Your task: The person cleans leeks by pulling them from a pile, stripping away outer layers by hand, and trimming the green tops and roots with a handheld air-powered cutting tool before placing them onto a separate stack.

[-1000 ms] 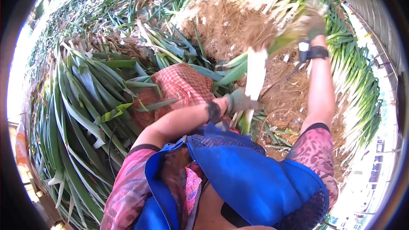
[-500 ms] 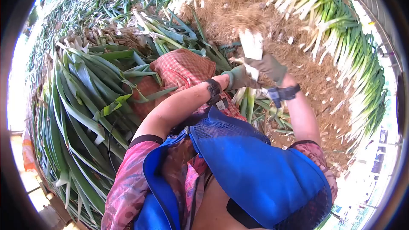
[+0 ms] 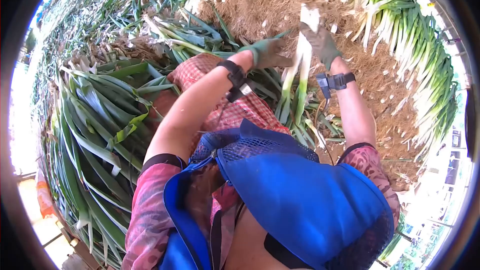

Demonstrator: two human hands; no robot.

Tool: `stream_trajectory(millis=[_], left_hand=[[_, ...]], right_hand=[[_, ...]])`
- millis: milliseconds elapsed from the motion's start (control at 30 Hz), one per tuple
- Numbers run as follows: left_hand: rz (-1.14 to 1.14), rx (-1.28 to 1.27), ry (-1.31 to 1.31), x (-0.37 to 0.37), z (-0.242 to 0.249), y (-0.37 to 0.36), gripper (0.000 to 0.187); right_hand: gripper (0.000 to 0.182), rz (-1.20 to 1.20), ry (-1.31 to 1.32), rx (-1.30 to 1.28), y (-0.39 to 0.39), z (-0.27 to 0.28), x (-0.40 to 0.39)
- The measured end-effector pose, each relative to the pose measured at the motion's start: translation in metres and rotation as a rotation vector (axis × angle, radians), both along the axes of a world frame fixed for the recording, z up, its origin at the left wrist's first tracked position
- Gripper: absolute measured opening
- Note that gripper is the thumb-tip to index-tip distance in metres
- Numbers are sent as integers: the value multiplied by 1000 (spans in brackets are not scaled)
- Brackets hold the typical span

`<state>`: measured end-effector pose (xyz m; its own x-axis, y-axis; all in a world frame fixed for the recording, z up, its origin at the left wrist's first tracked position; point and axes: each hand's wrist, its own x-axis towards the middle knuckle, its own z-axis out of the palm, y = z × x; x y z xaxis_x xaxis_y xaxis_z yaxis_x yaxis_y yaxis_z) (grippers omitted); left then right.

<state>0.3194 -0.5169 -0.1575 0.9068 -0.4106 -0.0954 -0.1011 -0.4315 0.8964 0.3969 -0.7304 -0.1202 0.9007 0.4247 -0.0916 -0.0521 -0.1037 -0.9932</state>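
Note:
My left hand (image 3: 267,52), in a grey-green glove, is closed on the stalk of a leek (image 3: 301,65) just below its white part. My right hand (image 3: 320,42), gloved too, grips the same leek higher up, near its white root end. The leek stands almost upright in front of me, green leaves hanging down toward my lap. Each wrist carries a black strap.
A heap of brown roots and trimmings (image 3: 260,5) lies ahead. Trimmed leeks (image 3: 400,30) are stacked in a row to the right. Untrimmed leeks with long green leaves (image 3: 95,120) pile up on the left. A red checked cloth (image 3: 200,77) covers my knee.
My right hand came back from the far right and closed on the leek beside my left hand. Both hands then moved up and away with the leek.

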Motion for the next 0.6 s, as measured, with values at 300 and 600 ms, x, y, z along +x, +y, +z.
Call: stream_trajectory(millis=[300,600], left_hand=[[226,-543,20,-13,-28,-12,32],[610,207,-1,-17,7,5,41]], right_hand=[[27,92,-148,97,-18,-17,16],[38,-65,-113,-314,-34,18,-2]])
